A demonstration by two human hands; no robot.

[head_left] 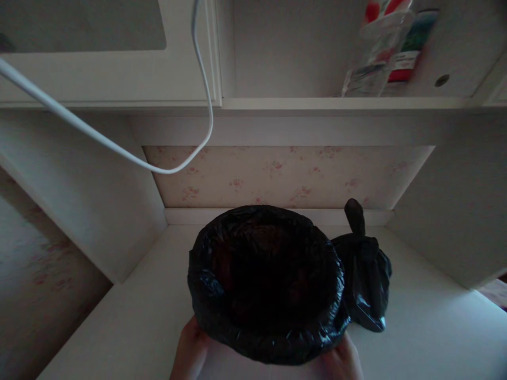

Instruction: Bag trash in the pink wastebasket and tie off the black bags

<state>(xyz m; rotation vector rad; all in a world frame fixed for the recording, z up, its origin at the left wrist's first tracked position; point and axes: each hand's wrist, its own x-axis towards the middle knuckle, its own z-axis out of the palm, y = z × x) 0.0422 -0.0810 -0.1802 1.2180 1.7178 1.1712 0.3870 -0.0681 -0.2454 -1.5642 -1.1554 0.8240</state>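
A trash bin lined with a black plastic bag (263, 345) is in front of me, its round mouth facing up toward me. The liner is folded out over the rim, and the inside is dark. My left hand (194, 336) grips the bin's left side from below the rim. On the opposite side, my right hand (343, 352) holds it too. The bin and the overhanging liner hide most of my fingers. Just right of the bin stands a tied black garbage bag (366, 285), its knotted end sticking up.
Underneath is a white desktop (130, 322) between side panels. An overhead shelf (285, 103) holds a clear plastic container (370, 58) and a green-and-red package (410, 58). A white cable (119, 150) hangs across the upper left, close to the camera.
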